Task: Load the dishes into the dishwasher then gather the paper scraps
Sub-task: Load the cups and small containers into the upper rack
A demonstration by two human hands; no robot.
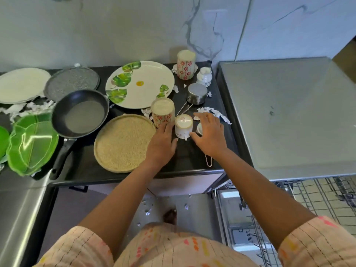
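Observation:
Dishes crowd a black counter (192, 157). My left hand (162, 144) reaches forward and its fingertips touch the lower side of an upside-down tumbler with red flowers (162, 112). Just to its right stands an upside-down white mug (184, 126). My right hand (209, 132) is spread open beside that mug and partly covers a small white cup (199, 129). Torn paper scraps (213, 113) lie just beyond my right fingers, with more at the counter's left (25, 108) and on the floor (148, 209). The dishwasher's wire rack (317, 199) is pulled out at the lower right.
Also on the counter are a large leaf-print plate (140, 83), a beige speckled plate (123, 143), a black frying pan (81, 114), a grey plate (71, 82), a white plate (21, 84), a green leaf dish (30, 143), a steel pot (196, 93), a second flowered tumbler (185, 64) and a small jar (204, 76).

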